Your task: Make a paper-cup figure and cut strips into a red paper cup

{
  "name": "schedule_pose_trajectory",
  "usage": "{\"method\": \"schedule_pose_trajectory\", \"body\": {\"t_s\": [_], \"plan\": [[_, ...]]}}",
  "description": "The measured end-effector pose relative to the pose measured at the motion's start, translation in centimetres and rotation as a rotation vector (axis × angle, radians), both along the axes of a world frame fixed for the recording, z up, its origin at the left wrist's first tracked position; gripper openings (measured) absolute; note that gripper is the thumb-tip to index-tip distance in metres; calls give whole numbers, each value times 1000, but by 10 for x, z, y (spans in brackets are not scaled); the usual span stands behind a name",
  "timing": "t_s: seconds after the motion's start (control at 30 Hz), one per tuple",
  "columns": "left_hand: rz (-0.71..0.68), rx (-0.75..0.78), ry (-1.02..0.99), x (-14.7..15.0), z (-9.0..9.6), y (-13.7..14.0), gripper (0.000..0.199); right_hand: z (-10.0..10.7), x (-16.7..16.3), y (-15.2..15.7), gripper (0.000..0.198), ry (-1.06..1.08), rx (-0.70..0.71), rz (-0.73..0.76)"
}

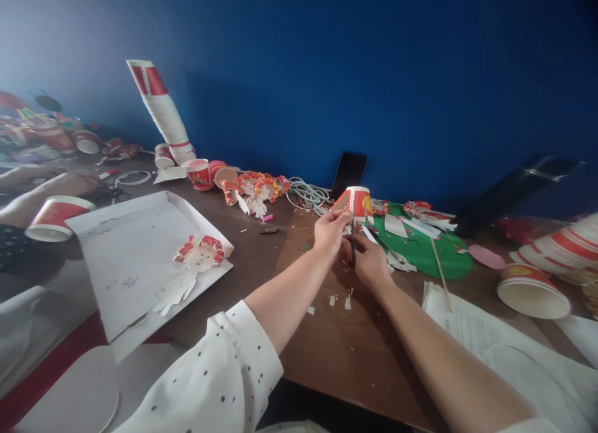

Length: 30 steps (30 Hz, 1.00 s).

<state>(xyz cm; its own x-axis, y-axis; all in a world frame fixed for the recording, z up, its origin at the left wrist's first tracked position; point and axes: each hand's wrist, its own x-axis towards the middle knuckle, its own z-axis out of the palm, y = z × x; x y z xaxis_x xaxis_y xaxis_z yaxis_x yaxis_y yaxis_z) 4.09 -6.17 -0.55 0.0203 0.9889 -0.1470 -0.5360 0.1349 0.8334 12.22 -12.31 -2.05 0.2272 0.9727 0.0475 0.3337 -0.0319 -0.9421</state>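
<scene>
My left hand (331,232) pinches a red and white paper cup (359,202) by its side, holding it up over the brown table. Below the cup, my right hand (370,258) is closed around the dark handles of a pair of scissors (352,249). The scissor blades point up at the cup's edge; whether they are open or closed is hard to make out. Small white paper scraps (347,301) lie on the table under my hands.
A black phone (349,173) leans on the blue wall. Right are a green sheet (434,258) with cuttings, papers (495,346) and stacked cups (567,245). Left stand a white box lid (135,246) and a tilted cup stack (161,112). Another person's hand (77,185) works at far left.
</scene>
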Motion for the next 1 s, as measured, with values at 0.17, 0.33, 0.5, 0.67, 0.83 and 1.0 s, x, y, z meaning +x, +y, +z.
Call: {"method": "schedule_pose_trajectory", "body": {"t_s": [0.17,0.33,0.5,0.67,0.83,1.0], "plan": [[1,16,-6,2,-3,1,10,1,0,-1,37,3,28,18],[-9,8,-33,2,-4,3,7,3,0,-2,38,17,19,27],[-13,6,-42,1,-2,3,7,2,0,-2,38,5,25,32],[0,-12,-42,1,2,1,7,1,1,-1,38,-26,45,22],[-7,-25,-43,0,4,-1,9,5,2,-4,33,-147,84,1],[3,-34,-38,1,5,0,9,4,3,-3,35,-243,118,-5]]}}
